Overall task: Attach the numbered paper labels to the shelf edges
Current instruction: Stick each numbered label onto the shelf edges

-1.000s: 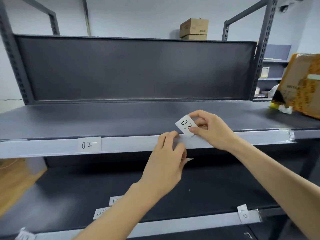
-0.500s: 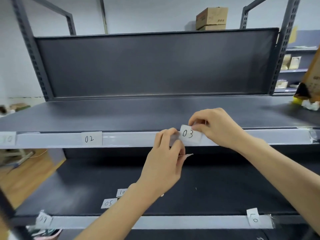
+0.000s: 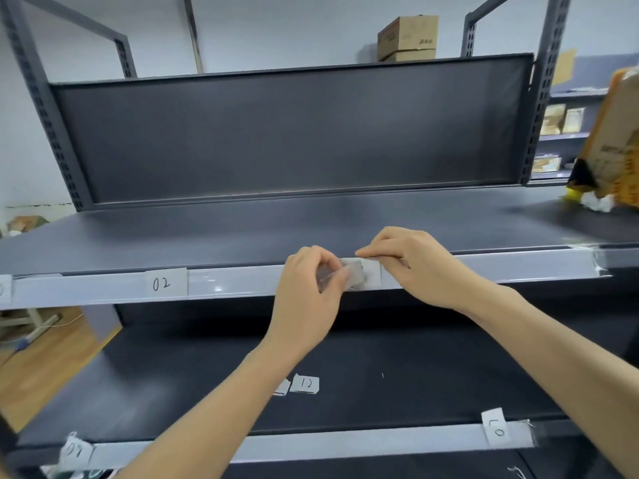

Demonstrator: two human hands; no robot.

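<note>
The white paper label 03 point(image 3: 370, 274) lies flat against the pale grey edge strip point(image 3: 235, 284) of the upper shelf, its number hidden. My right hand point(image 3: 411, 262) presses its top and right side with the fingertips. My left hand point(image 3: 311, 288) pinches a small clear flap, apparently the strip's plastic cover, at the label's left side. Label 02 point(image 3: 165, 282) sits on the same strip further left. Two loose labels, one reading 12 point(image 3: 305, 384), lie on the lower shelf.
The lower shelf's edge strip point(image 3: 345, 444) carries a label at the right point(image 3: 495, 426) and a crumpled one at the left point(image 3: 74, 451). A yellow-brown package point(image 3: 612, 146) stands on the upper shelf at the far right. A cardboard box point(image 3: 407, 38) sits on top.
The label 03 went from held above the strip down onto the strip. My left hand closed in over its left side, and the number is now covered.
</note>
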